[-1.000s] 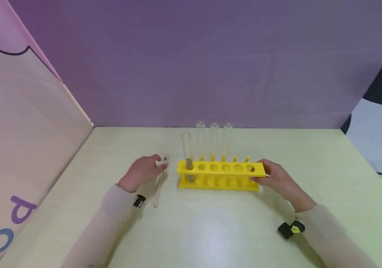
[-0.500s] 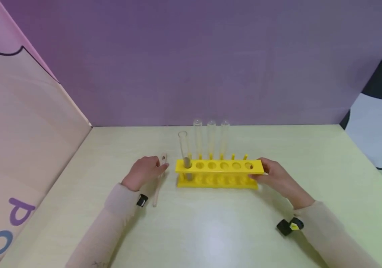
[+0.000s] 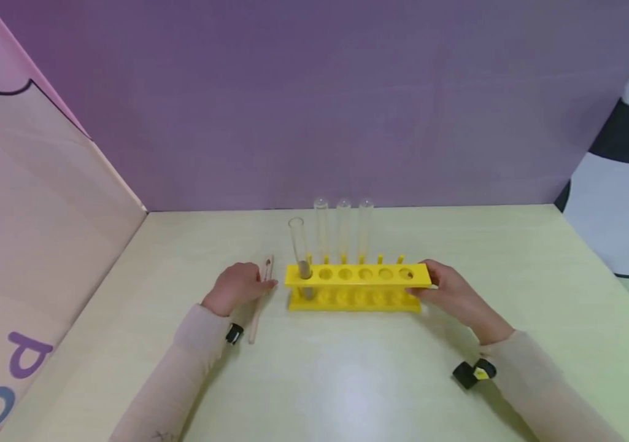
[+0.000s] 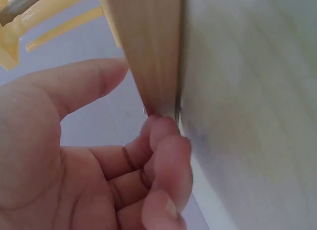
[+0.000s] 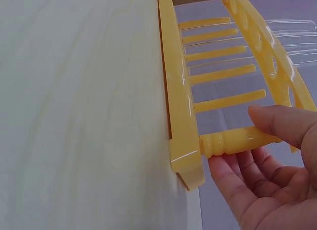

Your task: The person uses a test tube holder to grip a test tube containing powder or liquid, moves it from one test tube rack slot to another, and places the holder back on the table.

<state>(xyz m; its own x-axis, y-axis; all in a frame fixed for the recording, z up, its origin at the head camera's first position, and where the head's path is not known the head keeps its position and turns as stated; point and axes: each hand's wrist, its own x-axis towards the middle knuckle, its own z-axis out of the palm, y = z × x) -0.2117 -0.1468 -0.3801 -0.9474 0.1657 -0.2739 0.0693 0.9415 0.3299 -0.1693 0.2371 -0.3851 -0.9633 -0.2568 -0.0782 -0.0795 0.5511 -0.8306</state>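
- Presently, pale tabletop is seen below both hands.
- Just beneath the left hand, a wooden holder is found, its near end pointing back toward the person; it is pinched between curled fingers and thumb, though how firmly cannot be told.
- Right of that hand, a yellow rack is stood upright; its far-right end post is gripped by the right hand, thumb against fingers.
- Stage judged early: rack steadied, holder grasped. No tube is yet clasped by the holder; that part appears left undone.
- Nearest the left hand, the rack's end hole is filled by an upright glass tube, slightly tilted, grey matter in its lower part; powder or liquid cannot be told. Five other holes are left unfilled.
- Beyond, between the hands, three clear tubes are set upside down on pegs, no contents visible.
- Farthest, a purple wall.
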